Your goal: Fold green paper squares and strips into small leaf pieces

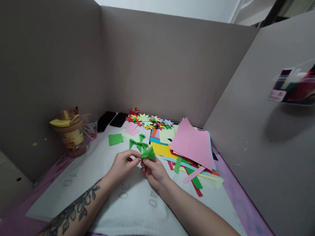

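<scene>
Both my hands meet over the white cutting mat (118, 211) in the middle of the desk. My left hand (122, 165) and my right hand (155, 172) pinch a small folded green paper piece (148, 153) between their fingertips, fingers closed on it. Just beyond it lie a few folded green paper pieces (139, 144) and a flat green paper square (115, 139). A row of finished multicoloured paper stars (148, 120) lies along the back wall.
A stack of coloured paper sheets topped with pink (193, 144) and loose paper strips (193, 175) lie at the right. A jar with a yellow lid (70, 133), a clear cup (92, 126) and two black objects (112, 119) stand at the left. Grey partition walls (35, 58) enclose the desk.
</scene>
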Motion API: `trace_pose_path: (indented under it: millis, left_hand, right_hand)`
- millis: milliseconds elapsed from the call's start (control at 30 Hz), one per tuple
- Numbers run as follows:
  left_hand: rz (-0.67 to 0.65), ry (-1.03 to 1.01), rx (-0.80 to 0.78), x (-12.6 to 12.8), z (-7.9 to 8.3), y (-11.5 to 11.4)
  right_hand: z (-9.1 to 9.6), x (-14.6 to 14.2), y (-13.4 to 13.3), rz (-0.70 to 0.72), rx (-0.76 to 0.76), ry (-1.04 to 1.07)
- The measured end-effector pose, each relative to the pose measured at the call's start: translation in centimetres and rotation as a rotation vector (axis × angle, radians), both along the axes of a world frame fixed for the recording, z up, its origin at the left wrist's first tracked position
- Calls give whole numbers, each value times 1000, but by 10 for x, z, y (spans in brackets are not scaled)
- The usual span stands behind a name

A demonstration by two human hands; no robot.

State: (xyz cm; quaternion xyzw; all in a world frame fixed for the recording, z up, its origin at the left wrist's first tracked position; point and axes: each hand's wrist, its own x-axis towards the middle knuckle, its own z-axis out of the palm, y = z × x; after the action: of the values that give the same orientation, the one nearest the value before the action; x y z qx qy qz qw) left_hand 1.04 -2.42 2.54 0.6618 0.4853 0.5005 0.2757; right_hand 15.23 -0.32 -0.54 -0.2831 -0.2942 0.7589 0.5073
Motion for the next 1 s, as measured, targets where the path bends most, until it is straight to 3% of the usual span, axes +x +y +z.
trace_pose_path:
  millis: [133,333,633,833,1000]
  left_hand:
    - [1,-157,-173,1,2,2]
    - [7,-285,-184,6,0,3]
    - [-14,-226,-182,12,0,1]
    - [-9,-177,-131,12,1,-1]
    - [11,-104,-107,12,1,-1]
  right_hand:
    - [-4,0,2,-33,97,-50]
    - [-2,-3,-1,-46,148,-76]
    - [1,-5,1,-77,60,-5]
    - [2,-7,-1,-58,91,-35]
    - [3,-5,3,-157,-22,9]
